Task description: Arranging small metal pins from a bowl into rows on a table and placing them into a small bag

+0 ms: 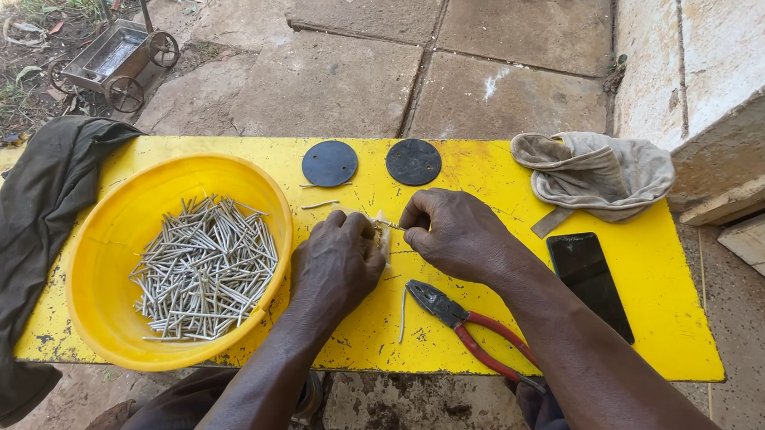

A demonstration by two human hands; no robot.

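Yellow board (631, 289) fills the one view we have, the head camera looking down on it, so we go through that view alone. Near its middle our left hand (335, 266) is curled into a closed fist, pressed down on a small pale piece (383, 221) that shows only at the knuckles; most of it is hidden, so we cannot say what it is. Our right hand (454, 232) sits at three o'clock from the left, thumb and forefinger pinched shut on a thin nail (394, 226) whose free end meets that pale piece.

The nail's long axis lies nearly level across the picture, nine o'clock to three o'clock, its exposed end pointing toward nine o'clock, into the left fist. Which end carries the head we cannot tell.

To do this step well, we judge that the left fist should pin the pale piece firmly while the right keeps the nail straight along its own axis, pinching close to the tip so it does not bend.

At nine o'clock sits a yellow bowl (118, 221) of nails; at six o'clock, red-handled pliers (469, 326); at twelve o'clock, two dark discs (329, 163); farther toward three o'clock, a dark phone (588, 279) and a grey cloth (600, 168).
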